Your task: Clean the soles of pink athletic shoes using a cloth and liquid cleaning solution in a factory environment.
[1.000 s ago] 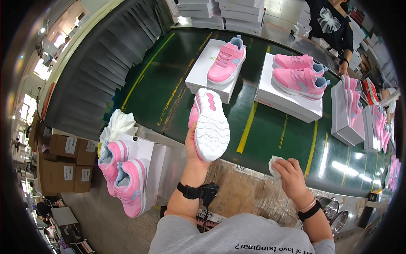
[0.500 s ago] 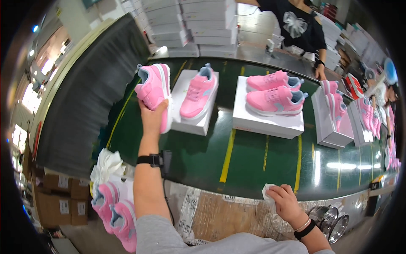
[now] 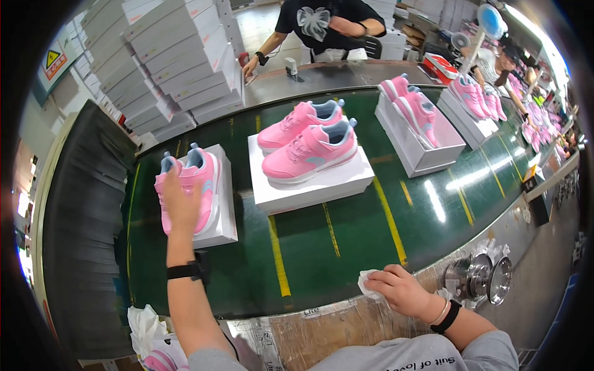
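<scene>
A pair of pink shoes [image 3: 189,185] was being set on the white box [image 3: 221,210] by the left hand [image 3: 179,207], fingers spread flat; release seemed due. A white cloth [image 3: 366,283] was clenched in the right hand [image 3: 402,290], nearer than the box.

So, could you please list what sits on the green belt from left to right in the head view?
left hand on a pink shoe pair → second pink pair on a white box → third pair in an open box → further pink shoes.

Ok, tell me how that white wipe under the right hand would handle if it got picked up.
The white wipe looks crumpled and bunched under the right hand, so it is probably floppy and would sag rather than hold shape. It seems thin and small, so likely very light. Being soft, it should not roll or slide far along the table edge.
</scene>
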{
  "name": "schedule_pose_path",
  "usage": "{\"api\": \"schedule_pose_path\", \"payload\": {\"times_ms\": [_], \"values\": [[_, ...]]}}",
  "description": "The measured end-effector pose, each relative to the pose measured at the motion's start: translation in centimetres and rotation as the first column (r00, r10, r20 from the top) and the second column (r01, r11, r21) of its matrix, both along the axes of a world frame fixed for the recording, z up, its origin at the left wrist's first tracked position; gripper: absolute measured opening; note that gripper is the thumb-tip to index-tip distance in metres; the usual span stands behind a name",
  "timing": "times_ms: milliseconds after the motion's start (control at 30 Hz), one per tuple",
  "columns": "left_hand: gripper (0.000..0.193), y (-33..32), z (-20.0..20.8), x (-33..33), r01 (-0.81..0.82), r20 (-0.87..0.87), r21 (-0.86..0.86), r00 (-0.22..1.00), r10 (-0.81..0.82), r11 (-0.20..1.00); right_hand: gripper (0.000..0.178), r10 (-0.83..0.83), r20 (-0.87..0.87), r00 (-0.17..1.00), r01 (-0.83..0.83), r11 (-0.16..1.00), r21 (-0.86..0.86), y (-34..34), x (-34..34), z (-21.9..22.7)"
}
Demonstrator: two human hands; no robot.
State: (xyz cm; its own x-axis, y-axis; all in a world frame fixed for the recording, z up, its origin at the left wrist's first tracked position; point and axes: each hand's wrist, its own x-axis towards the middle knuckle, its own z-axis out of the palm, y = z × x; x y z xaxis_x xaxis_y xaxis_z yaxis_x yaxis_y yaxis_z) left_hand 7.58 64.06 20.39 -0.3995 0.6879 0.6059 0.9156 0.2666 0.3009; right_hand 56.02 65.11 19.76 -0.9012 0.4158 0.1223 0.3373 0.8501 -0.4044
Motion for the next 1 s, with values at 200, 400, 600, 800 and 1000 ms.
{"api": "schedule_pose_path", "payload": {"times_ms": [200,400,600,800,1000], "values": [[0.095,11.7,-2.9,11.0,0.409,0.085,-0.137,0.912,-0.401,0.902,0.049,0.039,-0.078,0.996,-0.039,0.999,0.002,-1.5,1.6,0.1],[0.097,14.4,-3.7,13.8,0.311,0.314,-0.318,0.926,-0.21,0.896,0.053,-0.114,-0.077,0.991,0.112,0.993,-0.035,-2.7,6.1,1.7],[0.074,8.5,-3.3,17.6,0.481,0.848,0.273,0.288,-0.445,0.833,0.049,-0.195,-0.152,0.969,0.202,0.979,0.03,-3.4,8.5,2.9],[0.062,-1.2,-6.2,28.4,-0.147,0.204,0.733,-0.883,-0.421,0.664,0.043,-0.155,-0.247,0.957,0.153,0.988,-0.028,-4.3,9.2,3.7],[0.059,-7.7,-8.9,33.0,-0.389,-0.353,0.709,-0.918,-0.181,0.588,0.046,-0.148,-0.298,0.943,0.14,0.989,-0.048,-5.6,10.0,3.2]]}}
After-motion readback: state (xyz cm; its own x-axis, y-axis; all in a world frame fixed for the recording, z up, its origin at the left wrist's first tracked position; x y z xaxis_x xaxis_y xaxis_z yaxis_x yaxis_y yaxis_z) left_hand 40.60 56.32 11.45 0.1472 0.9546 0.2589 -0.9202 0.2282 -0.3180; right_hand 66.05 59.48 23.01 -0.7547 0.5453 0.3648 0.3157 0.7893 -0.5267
